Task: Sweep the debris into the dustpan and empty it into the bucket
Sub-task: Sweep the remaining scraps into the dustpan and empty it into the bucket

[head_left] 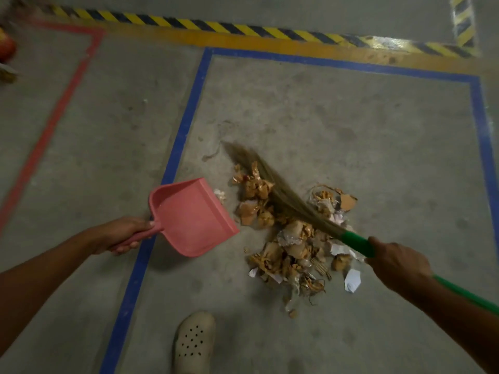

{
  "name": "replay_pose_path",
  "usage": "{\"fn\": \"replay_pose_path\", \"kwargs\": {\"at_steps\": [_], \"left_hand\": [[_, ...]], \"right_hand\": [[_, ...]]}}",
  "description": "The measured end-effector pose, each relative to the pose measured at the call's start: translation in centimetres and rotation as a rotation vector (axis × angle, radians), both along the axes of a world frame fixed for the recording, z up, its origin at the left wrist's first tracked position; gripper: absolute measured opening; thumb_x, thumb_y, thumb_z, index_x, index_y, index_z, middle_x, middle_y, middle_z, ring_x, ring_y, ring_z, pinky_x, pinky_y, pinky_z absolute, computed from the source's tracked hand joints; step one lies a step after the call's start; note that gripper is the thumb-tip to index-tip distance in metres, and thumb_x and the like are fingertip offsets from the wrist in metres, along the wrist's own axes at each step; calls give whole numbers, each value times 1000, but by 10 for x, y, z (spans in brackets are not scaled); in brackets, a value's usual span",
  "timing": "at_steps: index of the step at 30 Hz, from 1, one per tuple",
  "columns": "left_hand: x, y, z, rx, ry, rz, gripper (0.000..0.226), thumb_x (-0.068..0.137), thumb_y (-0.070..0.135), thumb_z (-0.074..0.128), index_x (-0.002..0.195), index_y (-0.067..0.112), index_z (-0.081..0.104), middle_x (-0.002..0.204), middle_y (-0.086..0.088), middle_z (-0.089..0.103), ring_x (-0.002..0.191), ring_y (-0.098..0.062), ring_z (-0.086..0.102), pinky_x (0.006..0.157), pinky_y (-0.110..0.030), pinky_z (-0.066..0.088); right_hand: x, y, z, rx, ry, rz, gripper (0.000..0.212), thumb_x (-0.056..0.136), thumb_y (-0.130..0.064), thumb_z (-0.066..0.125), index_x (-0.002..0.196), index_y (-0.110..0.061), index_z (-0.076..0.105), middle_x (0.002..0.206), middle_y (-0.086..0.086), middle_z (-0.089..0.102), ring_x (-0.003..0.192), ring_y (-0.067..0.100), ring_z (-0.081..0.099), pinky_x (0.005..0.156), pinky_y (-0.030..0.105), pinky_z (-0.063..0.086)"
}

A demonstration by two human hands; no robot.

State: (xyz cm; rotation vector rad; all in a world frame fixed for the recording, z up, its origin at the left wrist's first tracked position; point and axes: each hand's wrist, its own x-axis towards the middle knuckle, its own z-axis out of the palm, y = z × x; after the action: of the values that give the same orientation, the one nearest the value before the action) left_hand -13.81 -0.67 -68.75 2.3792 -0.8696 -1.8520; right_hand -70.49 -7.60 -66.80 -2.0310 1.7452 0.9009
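A pile of debris (290,233), brown wrappers and white paper scraps, lies on the concrete floor inside a blue-taped rectangle. My left hand (122,233) grips the handle of a pink dustpan (190,218), whose empty mouth faces the pile from the left. My right hand (397,261) grips the green handle of a grass broom (272,186). The broom's bristles lie across the top of the pile, tips pointing up and left. No bucket is in view.
Blue tape (175,147) frames the floor area; a red tape line (51,125) runs at the left. Yellow-black hazard tape (243,29) crosses the far edge. My foot in a beige perforated clog (194,342) stands at the bottom. A reddish object (6,47) sits far left.
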Motion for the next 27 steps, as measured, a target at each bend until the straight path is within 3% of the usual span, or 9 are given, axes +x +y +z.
{"fn": "replay_pose_path", "kwargs": {"at_steps": [5, 9, 13, 15, 20, 23, 27], "left_hand": [[-25, 50, -3, 2, 46, 32, 45, 107, 37, 38, 113, -3, 60, 53, -7, 49, 34, -13, 36, 35, -17, 29], [-35, 83, 5, 12, 76, 73, 40, 107, 37, 41, 109, 6, 65, 56, -9, 51, 35, -13, 39, 34, -17, 32], [-26, 96, 12, 5, 46, 112, 39, 107, 33, 41, 107, 1, 63, 54, -10, 51, 33, -14, 39, 34, -17, 31], [-16, 98, 16, -1, 33, 142, 41, 106, 35, 43, 100, 0, 63, 54, -12, 50, 33, -13, 39, 35, -16, 31], [19, 101, 26, 0, -34, 178, 42, 105, 37, 44, 88, 3, 62, 55, -15, 50, 33, -13, 39, 35, -17, 32], [38, 106, 26, 28, -76, 174, 46, 104, 41, 46, 96, -1, 62, 55, -15, 49, 33, -13, 39, 36, -16, 32], [45, 112, 22, 35, -112, 152, 43, 104, 40, 46, 94, 0, 60, 54, -14, 49, 34, -12, 38, 36, -15, 30]], "right_hand": [[-49, 66, 26, -12, -51, -2, 40, 99, -54, 38, 136, -38, 31, 87, -11, 48, 68, 5, 56, 63, 23, 58], [-68, 92, 62, -77, -59, -28, 53, 99, -58, 30, 148, -39, 19, 89, -13, 45, 67, 2, 53, 56, 14, 49], [-55, 83, 79, -155, -72, -69, 55, 99, -57, 33, 149, -35, 25, 85, -12, 48, 61, 3, 54, 51, 15, 50], [-33, 74, 79, -182, -113, -85, 53, 99, -55, 36, 147, -33, 30, 83, -10, 49, 61, 4, 54, 50, 20, 52], [68, 75, 64, -94, -358, -174, 36, 101, -47, 44, 132, -28, 46, 77, -13, 48, 62, 1, 48, 48, 18, 41], [137, 107, 45, 57, -526, -252, 27, 101, -46, 45, 119, -26, 50, 82, -10, 53, 67, 5, 52, 57, 22, 42], [205, 167, 5, 261, -568, -429, 31, 99, -49, 44, 113, -23, 53, 92, -3, 62, 81, 15, 62, 74, 34, 55]]}}
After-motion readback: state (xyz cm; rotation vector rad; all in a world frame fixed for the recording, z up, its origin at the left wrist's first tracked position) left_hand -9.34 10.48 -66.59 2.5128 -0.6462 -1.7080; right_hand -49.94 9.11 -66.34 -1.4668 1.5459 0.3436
